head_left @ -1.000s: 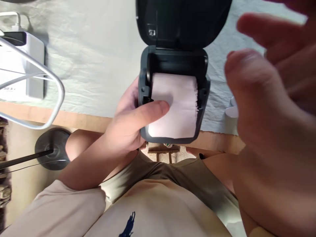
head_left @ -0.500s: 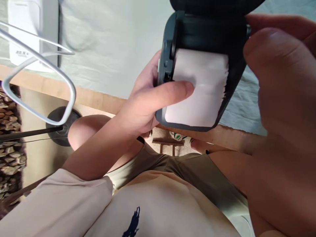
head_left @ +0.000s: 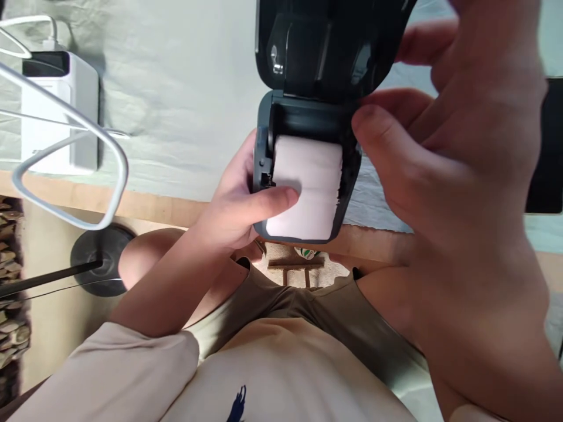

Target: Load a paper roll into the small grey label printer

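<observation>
Printer (head_left: 303, 170) held over the table edge in left hand (head_left: 237, 211), thumb pinning paper (head_left: 305, 187) flat, roll axis crosswise. Right hand (head_left: 444, 152) nearer, fingers curled on open lid (head_left: 325, 47) above.

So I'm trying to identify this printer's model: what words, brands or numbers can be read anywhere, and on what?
No text is readable.
Printer, lid open: no legible label.
Paper roll: blank.
White box on the table: no lettering can be made out.
Shirt: dark blue emblem, no words.
</observation>
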`<state>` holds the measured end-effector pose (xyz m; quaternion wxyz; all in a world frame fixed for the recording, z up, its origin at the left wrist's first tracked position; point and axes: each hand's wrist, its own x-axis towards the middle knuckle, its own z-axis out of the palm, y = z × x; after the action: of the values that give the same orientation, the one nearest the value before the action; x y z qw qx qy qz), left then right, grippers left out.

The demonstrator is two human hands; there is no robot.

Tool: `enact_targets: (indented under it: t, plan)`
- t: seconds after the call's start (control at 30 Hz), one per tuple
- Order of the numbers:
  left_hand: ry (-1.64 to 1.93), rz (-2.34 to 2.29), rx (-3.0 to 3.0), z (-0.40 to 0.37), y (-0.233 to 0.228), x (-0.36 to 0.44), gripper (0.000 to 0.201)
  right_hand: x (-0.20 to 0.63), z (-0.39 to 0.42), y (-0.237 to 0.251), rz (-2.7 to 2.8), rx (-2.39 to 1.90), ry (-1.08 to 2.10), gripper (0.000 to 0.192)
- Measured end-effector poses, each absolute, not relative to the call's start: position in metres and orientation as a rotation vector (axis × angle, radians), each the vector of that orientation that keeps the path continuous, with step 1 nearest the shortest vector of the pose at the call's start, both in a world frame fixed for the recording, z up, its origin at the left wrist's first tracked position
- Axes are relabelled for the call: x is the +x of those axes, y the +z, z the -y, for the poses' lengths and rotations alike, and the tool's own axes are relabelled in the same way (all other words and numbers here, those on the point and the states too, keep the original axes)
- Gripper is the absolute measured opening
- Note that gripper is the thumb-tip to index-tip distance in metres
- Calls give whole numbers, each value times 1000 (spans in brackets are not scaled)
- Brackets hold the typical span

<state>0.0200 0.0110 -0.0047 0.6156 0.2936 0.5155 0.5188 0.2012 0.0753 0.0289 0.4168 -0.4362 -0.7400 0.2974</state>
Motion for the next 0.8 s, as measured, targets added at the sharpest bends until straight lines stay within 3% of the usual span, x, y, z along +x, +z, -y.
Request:
enact_targets:
  t: [0.2, 0.4, 0.47, 0.53, 0.67, 0.8]
  plan:
    - [996, -1128, 735, -17, -6, -1, 75, 201, -72, 16, 1812, -1015, 764, 54]
    - [1326, -1120, 637, -12, -9, 15, 44, 195, -86, 9, 1808, -995, 763, 53]
    - [1347, -1133, 638, -15, -8, 18, 43, 198, -92, 7, 1870, -956, 757, 58]
    - [1121, -1102, 602, -22, -6, 14, 51, 201, -96, 5, 1939, -909, 699, 63]
    - [1202, -1060, 448, -38, -7, 6, 86, 200, -93, 7, 1967, -1010, 580, 53]
    - [1247, -1054, 399, -34, -11, 9, 89, 190, -84, 18, 1798, -1237, 717, 49]
